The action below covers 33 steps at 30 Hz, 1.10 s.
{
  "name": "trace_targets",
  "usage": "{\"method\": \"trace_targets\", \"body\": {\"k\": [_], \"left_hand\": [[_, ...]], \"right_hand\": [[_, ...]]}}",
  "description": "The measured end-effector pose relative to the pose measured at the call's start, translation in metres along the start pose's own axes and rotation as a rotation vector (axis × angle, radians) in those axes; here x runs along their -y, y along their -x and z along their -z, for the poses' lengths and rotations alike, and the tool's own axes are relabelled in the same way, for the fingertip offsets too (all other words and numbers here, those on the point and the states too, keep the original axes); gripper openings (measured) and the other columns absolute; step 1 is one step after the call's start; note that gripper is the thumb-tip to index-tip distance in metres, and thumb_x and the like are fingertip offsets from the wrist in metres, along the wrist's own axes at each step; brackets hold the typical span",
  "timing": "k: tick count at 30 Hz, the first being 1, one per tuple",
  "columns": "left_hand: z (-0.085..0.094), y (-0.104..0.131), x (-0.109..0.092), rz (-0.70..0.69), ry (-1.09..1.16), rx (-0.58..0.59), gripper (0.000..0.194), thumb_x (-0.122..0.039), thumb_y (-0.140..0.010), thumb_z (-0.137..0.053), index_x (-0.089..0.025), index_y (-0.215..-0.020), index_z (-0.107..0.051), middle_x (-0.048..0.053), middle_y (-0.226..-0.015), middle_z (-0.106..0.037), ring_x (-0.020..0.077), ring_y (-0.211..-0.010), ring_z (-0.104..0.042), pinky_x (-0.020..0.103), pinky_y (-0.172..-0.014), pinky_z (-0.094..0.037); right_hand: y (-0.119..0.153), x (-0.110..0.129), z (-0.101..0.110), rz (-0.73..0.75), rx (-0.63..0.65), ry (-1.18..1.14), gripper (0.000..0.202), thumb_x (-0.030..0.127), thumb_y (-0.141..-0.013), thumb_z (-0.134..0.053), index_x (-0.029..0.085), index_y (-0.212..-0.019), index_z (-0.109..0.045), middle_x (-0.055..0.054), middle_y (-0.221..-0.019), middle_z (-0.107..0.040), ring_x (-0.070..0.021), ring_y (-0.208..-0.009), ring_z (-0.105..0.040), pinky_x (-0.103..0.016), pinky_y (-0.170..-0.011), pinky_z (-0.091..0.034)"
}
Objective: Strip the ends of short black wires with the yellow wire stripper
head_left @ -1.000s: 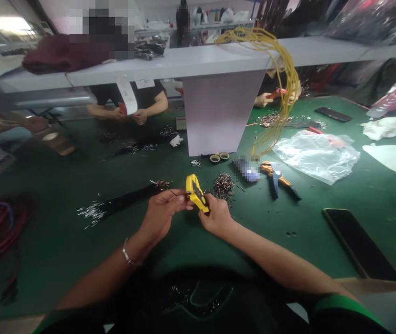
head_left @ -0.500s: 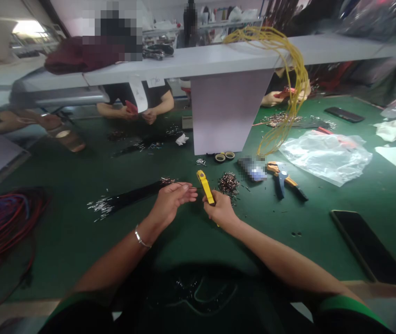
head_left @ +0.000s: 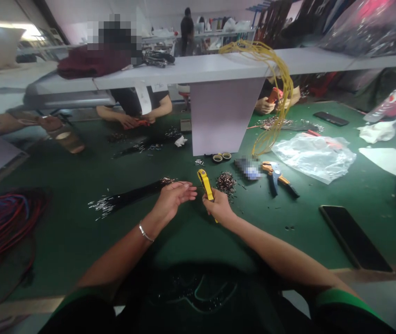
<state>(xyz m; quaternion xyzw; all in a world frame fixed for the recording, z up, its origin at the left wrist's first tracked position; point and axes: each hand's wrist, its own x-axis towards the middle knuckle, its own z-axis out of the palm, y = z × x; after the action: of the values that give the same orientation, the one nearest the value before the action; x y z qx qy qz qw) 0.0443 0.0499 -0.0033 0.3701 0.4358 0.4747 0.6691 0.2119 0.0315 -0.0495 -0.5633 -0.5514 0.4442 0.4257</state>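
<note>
My left hand [head_left: 170, 200] pinches a thin dark wire [head_left: 198, 187] between thumb and forefinger, the other fingers loosely spread. The wire's far end reaches the jaws of yellow crimping pliers [head_left: 205, 183], where the contact is too small to make out. My right hand [head_left: 220, 207] is wrapped round the handles of these pliers, which point away from me. Left of my left hand lies a bundle of black wires [head_left: 133, 194] with silvery ends. Just beyond my right hand sits a heap of small coppery terminals [head_left: 226, 182].
Orange-and-black pliers [head_left: 280, 178], a clear plastic bag [head_left: 314, 155] and a phone [head_left: 356, 238] lie to the right. Red and blue cable coils [head_left: 4, 227] lie at left. A white divider [head_left: 225, 116] stands ahead under a shelf. Co-workers' hands [head_left: 138, 121] work across the table.
The view has shifted slightly, moving the right-hand objects leftward. My hands hold nearly the same pose, wire and pliers included. Across the table, the co-workers' hands and red tools have moved.
</note>
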Motion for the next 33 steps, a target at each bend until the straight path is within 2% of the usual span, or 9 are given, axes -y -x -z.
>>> {"method": "trace_targets", "body": {"k": [7, 11, 17, 19, 22, 26, 29, 33], "left_hand": [[-0.007, 0.006, -0.001, 0.000, -0.007, 0.011, 0.024, -0.025, -0.070, -0.076, -0.008, -0.086, -0.069, 0.013, -0.083, -0.074, 0.0204, -0.072, -0.071, 0.036, -0.076, -0.055], [-0.009, 0.009, -0.001, -0.036, -0.043, -0.008, 0.025, -0.026, -0.070, -0.077, -0.008, -0.085, -0.068, 0.012, -0.080, -0.073, 0.0196, -0.070, -0.070, 0.035, -0.073, -0.056], [-0.008, 0.009, 0.000, -0.102, -0.119, -0.001, 0.027, -0.029, -0.073, -0.075, -0.008, -0.088, -0.068, 0.012, -0.083, -0.073, 0.0192, -0.072, -0.070, 0.036, -0.076, -0.055], [-0.006, 0.009, 0.000, -0.072, -0.154, 0.018, 0.027, -0.030, -0.074, -0.075, -0.007, -0.087, -0.068, 0.013, -0.083, -0.073, 0.0190, -0.071, -0.070, 0.035, -0.074, -0.055], [0.001, 0.011, -0.003, 0.050, -0.186, 0.046, 0.026, -0.030, -0.074, -0.075, -0.008, -0.086, -0.068, 0.015, -0.083, -0.073, 0.0195, -0.068, -0.070, 0.034, -0.069, -0.055], [0.014, 0.026, -0.005, 0.136, -0.195, -0.004, 0.023, -0.026, -0.072, -0.076, -0.008, -0.084, -0.068, 0.015, -0.080, -0.074, 0.0206, -0.068, -0.070, 0.034, -0.068, -0.056], [0.018, 0.042, 0.002, 0.167, -0.188, 0.008, 0.023, -0.028, -0.073, -0.075, -0.008, -0.083, -0.069, 0.015, -0.080, -0.074, 0.0209, -0.069, -0.071, 0.035, -0.070, -0.056], [0.015, 0.054, 0.021, 0.238, -0.141, 0.020, 0.022, -0.027, -0.073, -0.076, -0.009, -0.084, -0.070, 0.015, -0.080, -0.074, 0.0201, -0.066, -0.070, 0.033, -0.067, -0.056]], "right_hand": [[0.015, 0.010, 0.007, -0.081, -0.029, -0.162, 0.015, 0.031, -0.066, -0.055, 0.020, -0.075, -0.049, 0.009, -0.043, -0.045, -0.0100, -0.032, -0.044, -0.022, -0.035, -0.035], [0.017, 0.010, 0.014, -0.132, -0.030, -0.291, 0.020, 0.027, -0.059, -0.053, 0.020, -0.076, -0.047, 0.008, -0.043, -0.047, -0.0111, -0.032, -0.045, -0.023, -0.034, -0.037], [0.029, 0.016, 0.028, -0.171, 0.073, -0.426, 0.024, 0.024, -0.055, -0.052, 0.018, -0.078, -0.050, 0.003, -0.046, -0.056, -0.0146, -0.040, -0.054, -0.022, -0.037, -0.033], [0.036, 0.019, 0.030, -0.194, 0.131, -0.441, 0.025, 0.023, -0.054, -0.053, 0.017, -0.078, -0.051, 0.002, -0.047, -0.057, -0.0145, -0.040, -0.055, -0.021, -0.037, -0.031], [0.048, 0.020, 0.031, -0.243, 0.221, -0.446, 0.024, 0.019, -0.051, -0.056, 0.016, -0.075, -0.052, 0.003, -0.047, -0.058, -0.0129, -0.037, -0.053, -0.021, -0.037, -0.033], [0.060, 0.019, 0.028, -0.330, 0.358, -0.490, 0.027, 0.017, -0.052, -0.059, 0.016, -0.078, -0.053, 0.003, -0.053, -0.061, -0.0122, -0.038, -0.053, -0.022, -0.038, -0.039], [0.060, 0.019, 0.026, -0.329, 0.366, -0.569, 0.029, 0.017, -0.052, -0.060, 0.015, -0.080, -0.054, 0.000, -0.058, -0.065, -0.0128, -0.040, -0.056, -0.022, -0.039, -0.039], [0.054, 0.019, 0.021, -0.313, 0.315, -0.692, 0.032, 0.015, -0.051, -0.060, 0.015, -0.083, -0.056, -0.003, -0.070, -0.069, -0.0148, -0.045, -0.061, -0.022, -0.039, -0.040]]}}
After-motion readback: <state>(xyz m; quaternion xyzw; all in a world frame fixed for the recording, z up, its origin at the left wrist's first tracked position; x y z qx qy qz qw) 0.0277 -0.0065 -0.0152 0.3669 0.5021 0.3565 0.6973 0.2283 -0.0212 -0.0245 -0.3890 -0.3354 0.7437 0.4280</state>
